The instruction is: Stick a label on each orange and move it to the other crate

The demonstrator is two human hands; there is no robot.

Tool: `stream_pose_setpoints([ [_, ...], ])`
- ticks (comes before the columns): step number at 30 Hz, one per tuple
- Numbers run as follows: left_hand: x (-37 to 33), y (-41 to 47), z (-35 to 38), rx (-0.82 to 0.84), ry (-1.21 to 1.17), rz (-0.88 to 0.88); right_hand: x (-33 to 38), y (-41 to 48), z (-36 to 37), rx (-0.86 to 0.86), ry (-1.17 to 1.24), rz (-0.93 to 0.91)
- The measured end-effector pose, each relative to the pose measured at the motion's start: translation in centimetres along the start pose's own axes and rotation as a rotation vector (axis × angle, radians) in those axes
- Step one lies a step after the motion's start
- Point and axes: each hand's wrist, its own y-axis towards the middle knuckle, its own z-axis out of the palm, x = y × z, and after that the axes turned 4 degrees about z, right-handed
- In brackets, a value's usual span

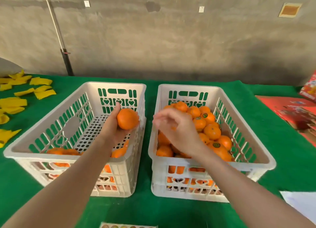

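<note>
**Item 1, held fruit.** One orange is grasped in the left hand, fingers curled under it and thumb laid up its left side. It is held above the left crate, near that crate's right wall. No label is seen on its visible face.

**Item 2, right hand.** It is held over the left end of the right crate. Its fingers are motion-blurred; whether anything is pinched cannot be told.

**Item 3, left crate.** White perforated plastic with heart-shaped cut-outs. A few oranges are gathered at its near end.

**Item 4, right crate.** Same pattern, heaped with fruit. Round green-and-black stickers are borne by several; their print is too small to be read.

**Item 5, sticker sheet.** Partly cut off at the near edge of the desk.

**Item 6, surroundings.** The desk is covered in green cloth. Yellow foam sleeves are scattered along its left edge. Red printed cartons are stacked at its right edge, lettering illegible. A white sheet is laid at the near right corner. Behind, a grey concrete wall is fitted with two white plates, and a pole is leaned against it.
</note>
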Motion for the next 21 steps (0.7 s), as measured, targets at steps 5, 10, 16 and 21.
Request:
stream_pose_setpoints([
  [5, -0.2, -3.1, 0.8, 0.146, 0.007, 0.004, -1.3, -11.3, 1.8, 0.784, -0.185, 0.298],
  [10, 0.8, -8.8, 1.8, 0.443, 0.207, -0.036, -6.8, -17.8, 3.1, 1.036, -0.533, 0.651],
  [16, 5.8, -14.6, 0.5, 0.519, 0.252, -0.190, -7.4, -19.6, 4.5, 0.947, -0.554, 0.712],
  [21, 11.5, -18.1, -2.2, 0.376, 0.302, -0.312, -7.2, -19.1, 2.9, 0.709, -0.358, 0.717],
])
